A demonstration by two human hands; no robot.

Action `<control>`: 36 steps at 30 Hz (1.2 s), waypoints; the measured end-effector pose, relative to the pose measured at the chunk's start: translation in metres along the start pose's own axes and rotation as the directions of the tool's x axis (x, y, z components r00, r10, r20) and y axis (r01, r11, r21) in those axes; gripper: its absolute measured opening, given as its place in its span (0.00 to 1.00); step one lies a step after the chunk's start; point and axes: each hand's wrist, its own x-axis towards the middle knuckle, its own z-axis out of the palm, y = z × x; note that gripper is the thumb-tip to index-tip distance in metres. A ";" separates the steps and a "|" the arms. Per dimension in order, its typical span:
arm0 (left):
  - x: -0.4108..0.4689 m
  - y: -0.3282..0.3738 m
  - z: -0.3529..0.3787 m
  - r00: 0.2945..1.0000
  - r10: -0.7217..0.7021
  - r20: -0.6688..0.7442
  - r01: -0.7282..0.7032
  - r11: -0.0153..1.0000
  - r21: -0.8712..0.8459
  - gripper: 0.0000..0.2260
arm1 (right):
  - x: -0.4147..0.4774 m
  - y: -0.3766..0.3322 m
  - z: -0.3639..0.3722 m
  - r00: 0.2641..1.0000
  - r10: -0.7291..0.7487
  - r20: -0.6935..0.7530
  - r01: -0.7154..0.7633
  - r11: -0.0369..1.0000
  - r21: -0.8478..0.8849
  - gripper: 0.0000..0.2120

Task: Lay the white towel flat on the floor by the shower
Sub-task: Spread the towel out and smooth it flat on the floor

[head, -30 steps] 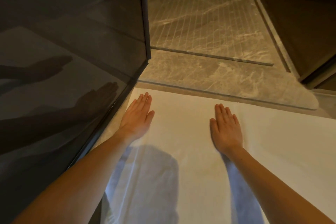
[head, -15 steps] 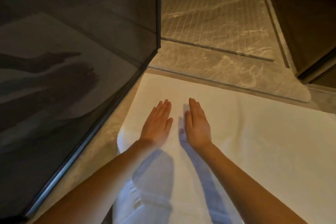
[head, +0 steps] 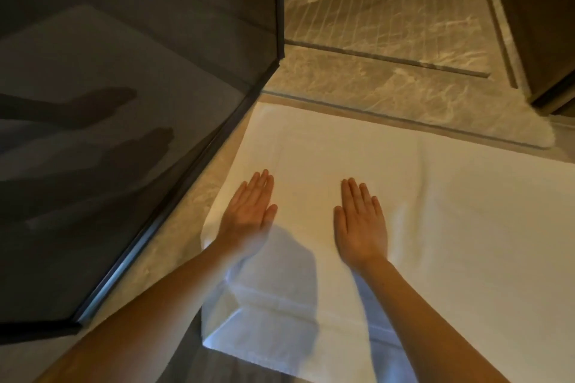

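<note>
lying flat under open left hand [head: 249, 211] and right hand [head: 361, 227], white towel [head: 466, 227]

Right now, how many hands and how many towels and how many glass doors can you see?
Hands: 2, the left hand and the right hand, both flat on the towel
White towel: 1
Dark glass shower door: 1
Total: 4

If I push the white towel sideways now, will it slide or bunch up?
The white cloth towel looks soft and floppy, with a faint crease, so it would probably bunch. The polished marble floor looks smooth, so it may also slide.
</note>
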 end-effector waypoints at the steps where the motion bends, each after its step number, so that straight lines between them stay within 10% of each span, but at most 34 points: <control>1: -0.003 -0.009 -0.001 1.000 -0.007 0.009 0.007 1.000 0.002 0.27 | -0.005 0.012 -0.002 1.000 0.012 0.000 -0.012 1.000 -0.011 0.27; 13: -0.023 -0.045 -0.032 0.989 -0.094 0.113 0.074 0.984 0.165 0.28 | -0.027 0.068 -0.018 0.992 0.129 -0.011 -0.129 0.990 -0.050 0.29; 17: -0.039 -0.007 -0.045 0.998 0.040 -0.049 -0.036 0.996 0.086 0.26 | -0.033 0.046 -0.029 0.984 0.179 -0.004 -0.179 0.984 0.009 0.27; 26: -0.092 0.060 0.001 0.967 0.188 0.173 -0.206 0.974 0.094 0.27 | -0.099 -0.098 0.019 0.995 -0.097 0.021 0.092 0.977 0.195 0.26; 36: -0.101 0.053 0.003 0.972 0.170 0.160 -0.187 0.978 0.097 0.27 | -0.116 -0.040 0.023 0.995 -0.099 0.000 0.099 0.995 0.032 0.26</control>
